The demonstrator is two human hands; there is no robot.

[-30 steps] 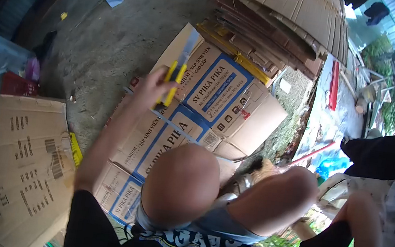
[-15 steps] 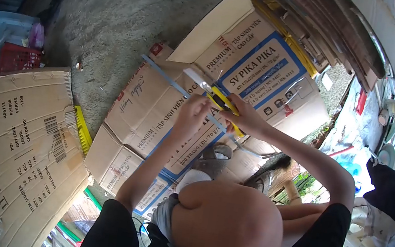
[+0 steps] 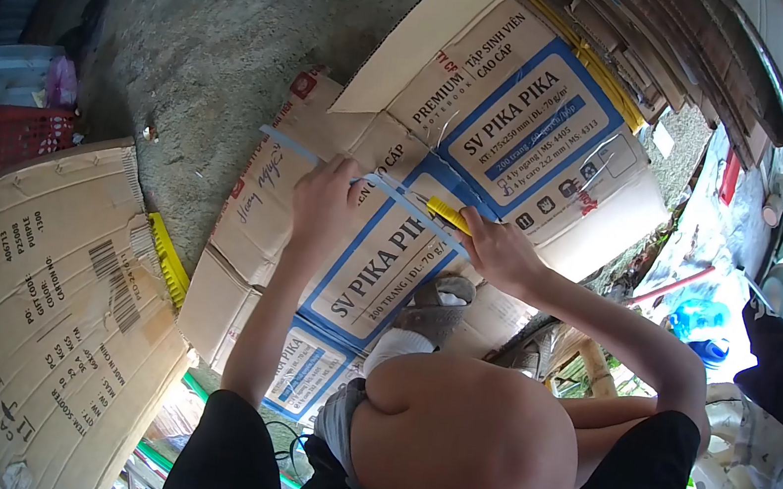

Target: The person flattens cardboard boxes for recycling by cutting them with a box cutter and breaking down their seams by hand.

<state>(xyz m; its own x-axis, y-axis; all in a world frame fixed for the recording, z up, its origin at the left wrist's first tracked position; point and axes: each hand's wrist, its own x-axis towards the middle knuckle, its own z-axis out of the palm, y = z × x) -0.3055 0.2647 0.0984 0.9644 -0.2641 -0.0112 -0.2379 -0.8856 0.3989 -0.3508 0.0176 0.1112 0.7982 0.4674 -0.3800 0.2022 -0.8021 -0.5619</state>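
A flattened cardboard box [image 3: 387, 274] with blue-framed print lies under both hands. A pale blue strap [image 3: 398, 195] runs diagonally across it. My left hand [image 3: 328, 201] is closed on the strap near the box's middle. To its right, my right hand [image 3: 496, 249] is wrapped round a yellow cutter [image 3: 449, 215], whose front end points left toward the strap. The strap's lower right end passes by the right hand. My sandalled foot [image 3: 432, 315] rests on the box below the hands.
Another printed carton [image 3: 54, 297] lies at the left, with a yellow strip [image 3: 167, 258] at its edge. A red basket [image 3: 30, 131] stands behind it. Stacked cardboard [image 3: 660, 42] is at the upper right. Blue plastic items [image 3: 701, 323] lie at the right.
My left hand has moved left and up along the strap. My right hand has shifted slightly right and lower with the cutter, whose blade no longer shows clearly. The strap looks straighter.
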